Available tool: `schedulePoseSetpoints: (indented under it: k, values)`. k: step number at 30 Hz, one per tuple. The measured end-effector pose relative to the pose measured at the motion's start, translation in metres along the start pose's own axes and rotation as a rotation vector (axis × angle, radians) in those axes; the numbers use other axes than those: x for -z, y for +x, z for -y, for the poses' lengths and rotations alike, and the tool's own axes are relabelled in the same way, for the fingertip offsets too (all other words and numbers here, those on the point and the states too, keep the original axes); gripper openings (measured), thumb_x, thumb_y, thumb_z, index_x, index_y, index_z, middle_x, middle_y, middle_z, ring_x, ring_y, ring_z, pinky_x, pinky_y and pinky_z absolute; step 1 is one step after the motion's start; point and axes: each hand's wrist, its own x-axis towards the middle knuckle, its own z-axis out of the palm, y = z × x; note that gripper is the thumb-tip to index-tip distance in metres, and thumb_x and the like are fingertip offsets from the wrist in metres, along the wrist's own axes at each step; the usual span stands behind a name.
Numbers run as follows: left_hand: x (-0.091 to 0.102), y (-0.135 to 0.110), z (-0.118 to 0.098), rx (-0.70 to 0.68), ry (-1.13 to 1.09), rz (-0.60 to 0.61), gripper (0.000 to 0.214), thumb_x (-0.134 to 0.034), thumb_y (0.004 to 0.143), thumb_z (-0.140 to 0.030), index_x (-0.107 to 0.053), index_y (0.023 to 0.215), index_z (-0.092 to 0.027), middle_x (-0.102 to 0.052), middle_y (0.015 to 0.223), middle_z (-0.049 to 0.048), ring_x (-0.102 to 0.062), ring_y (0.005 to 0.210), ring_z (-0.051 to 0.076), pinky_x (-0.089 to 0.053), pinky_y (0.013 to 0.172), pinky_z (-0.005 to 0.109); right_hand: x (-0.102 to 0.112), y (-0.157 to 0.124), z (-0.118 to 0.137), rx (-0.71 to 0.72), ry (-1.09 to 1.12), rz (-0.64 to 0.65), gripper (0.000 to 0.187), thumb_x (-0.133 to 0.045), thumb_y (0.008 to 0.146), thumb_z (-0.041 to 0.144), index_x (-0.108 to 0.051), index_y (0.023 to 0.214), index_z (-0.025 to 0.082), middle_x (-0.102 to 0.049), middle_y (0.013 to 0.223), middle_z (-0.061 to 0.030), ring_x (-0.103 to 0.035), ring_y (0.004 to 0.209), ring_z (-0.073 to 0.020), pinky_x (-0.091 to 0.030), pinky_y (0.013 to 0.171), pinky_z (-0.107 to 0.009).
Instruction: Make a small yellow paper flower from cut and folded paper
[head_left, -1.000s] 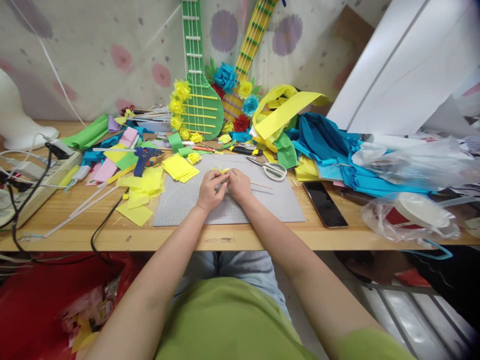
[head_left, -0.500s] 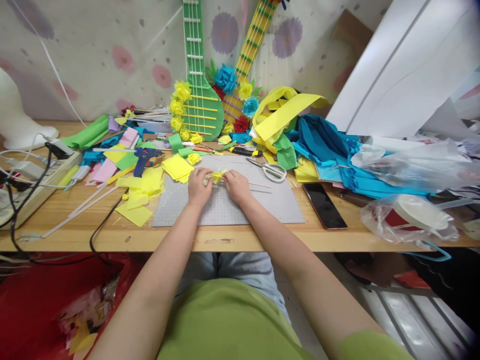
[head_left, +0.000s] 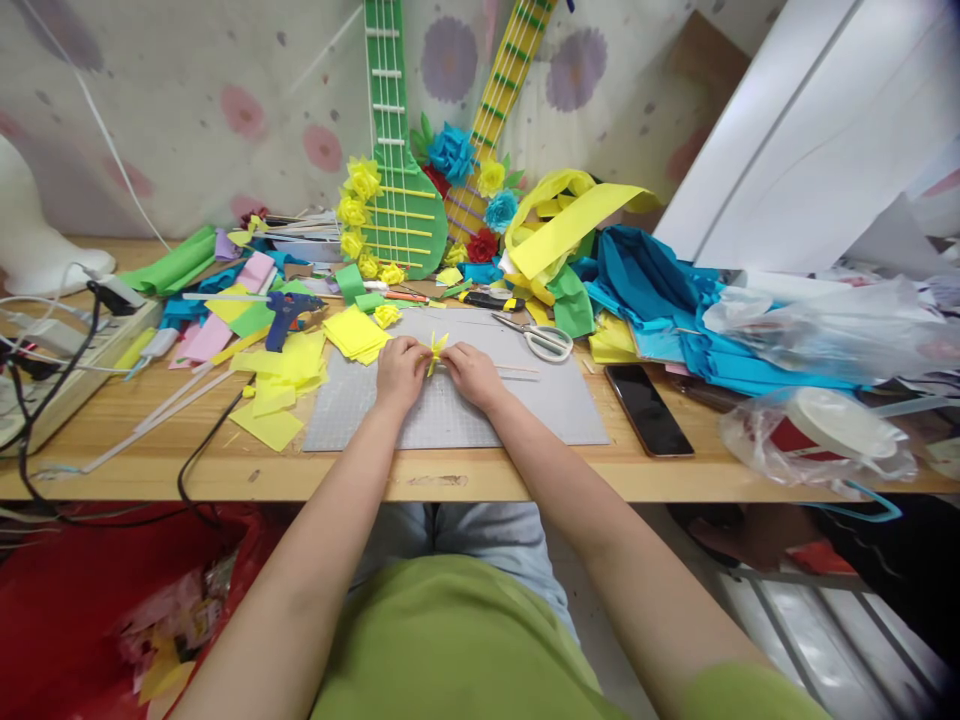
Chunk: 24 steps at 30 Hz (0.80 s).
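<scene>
Over the grey cutting mat [head_left: 465, 430], a small yellow paper flower [head_left: 436, 347] with narrow pointed petals stands between my two hands. My left hand [head_left: 402, 372] pinches it from the left side. My right hand [head_left: 471, 372] is closed at its right side, and a thin stick [head_left: 519, 371] sticks out to the right from under that hand. The fingertips hide the middle of the flower and the stick's inner end. Just behind my left hand lie a finished-looking yellow paper rose [head_left: 387, 316] and a stack of yellow paper squares [head_left: 355, 335].
Scissors [head_left: 547, 342] and a utility knife [head_left: 491, 300] lie behind the hands. A blue glue gun [head_left: 285, 318] is at left, a phone [head_left: 648, 410] at right. A green paper-covered lute shape [head_left: 409, 220] leans at the back. Blue crepe paper [head_left: 652, 280] is heaped at right.
The yellow flower has turned, its petals now pointing more up and down than sideways. Both hands stay closed in nearly the same place. The view has shifted very slightly.
</scene>
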Motion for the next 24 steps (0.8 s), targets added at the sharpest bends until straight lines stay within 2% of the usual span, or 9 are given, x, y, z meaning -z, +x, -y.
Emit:
schedulePoseSetpoints:
  k: [4,8,15,24]
  values:
    - [-0.0004,-0.0006,-0.0001,-0.019,0.006,0.031,0.011,-0.054,0.078,-0.023,-0.065,0.079,-0.022,-0.059,0.089,0.0054,-0.048,0.087,0.020,-0.037,0.076,0.034,0.0018,-0.0016,0.0024,-0.078,-0.020,-0.021,0.022,-0.038,0.089,0.025,-0.055,0.103,0.019,-0.062,0.098,-0.0057,-0.056,0.089,-0.0165,-0.037,0.069,-0.025]
    - [-0.0009,-0.0010,-0.0011,-0.023,-0.007,0.044,0.012,-0.053,0.078,-0.023,-0.065,0.079,-0.021,-0.059,0.088,0.0057,-0.048,0.086,0.020,-0.037,0.076,0.034,0.0034,-0.0010,0.0063,-0.105,0.003,0.018,0.023,-0.038,0.089,0.022,-0.050,0.108,0.020,-0.064,0.097,-0.0040,-0.057,0.088,-0.0159,-0.036,0.067,-0.025]
    - [-0.0005,-0.0010,-0.0031,-0.020,0.000,0.026,0.012,-0.052,0.079,-0.024,-0.064,0.078,-0.022,-0.059,0.088,0.0059,-0.047,0.086,0.021,-0.035,0.077,0.035,0.0001,0.0013,0.0062,-0.014,0.048,0.020,0.019,-0.039,0.089,0.026,-0.055,0.097,0.017,-0.060,0.096,-0.0059,-0.054,0.088,-0.0147,-0.037,0.073,-0.023]
    - [-0.0001,-0.0014,-0.0033,0.011,0.007,0.034,0.010,-0.058,0.075,-0.023,-0.064,0.084,-0.023,-0.057,0.091,0.0059,-0.048,0.090,0.021,-0.035,0.080,0.036,-0.0025,0.0005,0.0049,-0.088,-0.070,0.013,0.022,-0.038,0.090,0.027,-0.058,0.095,0.019,-0.060,0.097,-0.0050,-0.055,0.087,-0.0158,-0.035,0.065,-0.024]
